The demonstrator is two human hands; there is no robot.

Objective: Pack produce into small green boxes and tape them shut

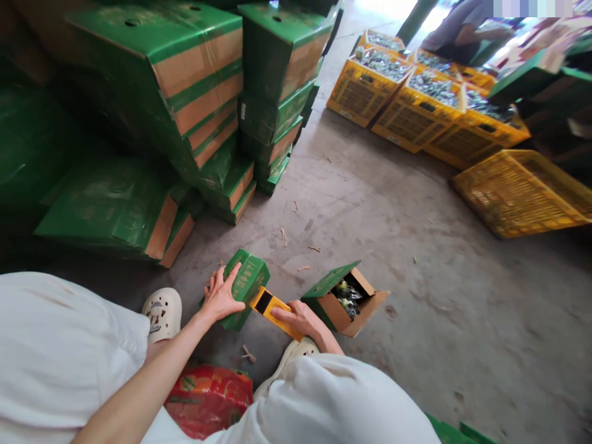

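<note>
My left hand (222,296) lies on a small closed green carton (250,274) with gold lettering, its fingers spread over the top and side. In my right hand (298,320) is a long, flat yellow object (272,308) with a black band near one end; its kind is unclear. The banded end touches or nearly touches the carton's right side. To the right of that hand, a green carton (326,287) lies with its flaps open, showing clear-wrapped contents (349,296) inside.
Tall stacks of green cartons (198,68) rise at the left. Yellow crates (411,117) full of wrapped goods stand at the upper right, beside a tilted yellow crate (518,191). A red bag (210,398) sits between my legs. Another person (457,31) crouches behind the crates.
</note>
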